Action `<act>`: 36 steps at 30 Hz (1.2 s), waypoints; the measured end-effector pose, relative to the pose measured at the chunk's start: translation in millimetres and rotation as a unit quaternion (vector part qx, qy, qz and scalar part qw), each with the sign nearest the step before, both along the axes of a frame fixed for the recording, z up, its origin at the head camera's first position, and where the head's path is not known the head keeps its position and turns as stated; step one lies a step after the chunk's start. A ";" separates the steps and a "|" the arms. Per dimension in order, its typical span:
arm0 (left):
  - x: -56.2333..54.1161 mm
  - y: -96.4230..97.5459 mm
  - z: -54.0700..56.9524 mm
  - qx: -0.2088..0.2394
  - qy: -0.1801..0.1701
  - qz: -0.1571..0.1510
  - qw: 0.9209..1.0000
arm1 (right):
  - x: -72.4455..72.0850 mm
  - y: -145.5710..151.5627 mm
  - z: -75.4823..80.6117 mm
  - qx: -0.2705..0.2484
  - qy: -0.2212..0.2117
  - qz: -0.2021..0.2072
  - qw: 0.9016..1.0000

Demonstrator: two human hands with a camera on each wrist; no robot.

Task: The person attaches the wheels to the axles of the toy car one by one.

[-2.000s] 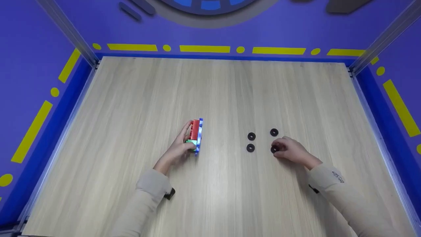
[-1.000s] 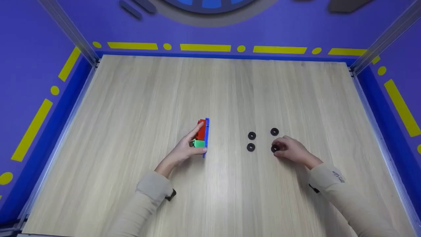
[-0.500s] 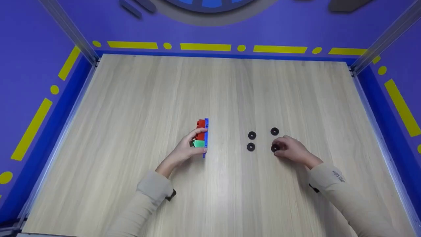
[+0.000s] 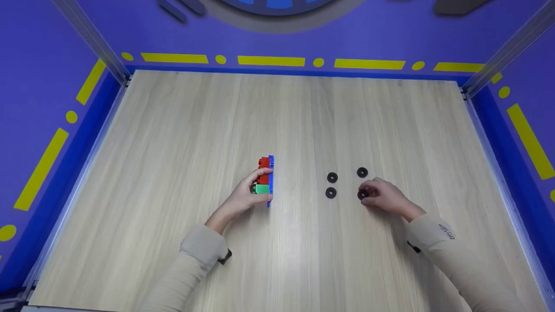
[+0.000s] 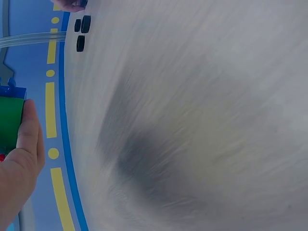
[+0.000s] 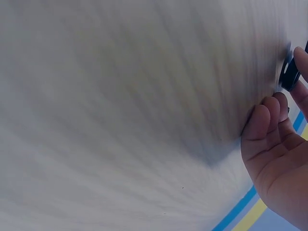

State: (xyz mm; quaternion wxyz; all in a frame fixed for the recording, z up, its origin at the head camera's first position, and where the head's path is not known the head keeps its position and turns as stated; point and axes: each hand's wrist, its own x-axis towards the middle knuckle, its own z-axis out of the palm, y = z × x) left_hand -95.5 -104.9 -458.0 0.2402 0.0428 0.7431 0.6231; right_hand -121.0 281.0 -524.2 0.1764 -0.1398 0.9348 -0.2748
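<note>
My left hand grips a toy vehicle body made of a red block, a green block and a blue base. The toy is tipped on its side, with the blue base facing right. In the left wrist view the green block shows beside my thumb. My right hand pinches a small black toy wheel at the table. The right wrist view shows that wheel between thumb and finger, with the other fingers curled near the surface.
Three more black wheels lie flat between my hands: an upper left wheel, a lower left wheel and a right wheel. The wood-grain table is bounded by blue-purple walls with yellow marks.
My left hand has shifted slightly right and turned the toy so its blue base stands edge-on. A left finger has moved onto the base. My right hand keeps its place at the wheel.
</note>
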 end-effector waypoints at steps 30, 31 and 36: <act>-0.7 6.6 -16.2 -0.002 0.009 -0.007 1.000 | 5.2 -55.5 57.3 -0.127 0.059 0.063 0.988; 0.3 7.1 -12.3 -0.002 0.008 -0.011 1.000 | 5.7 -57.4 58.7 -0.130 0.059 0.068 0.987; 3.1 9.1 -4.4 -0.004 0.003 -0.019 1.000 | 8.8 -66.2 65.0 -0.143 0.049 0.080 0.985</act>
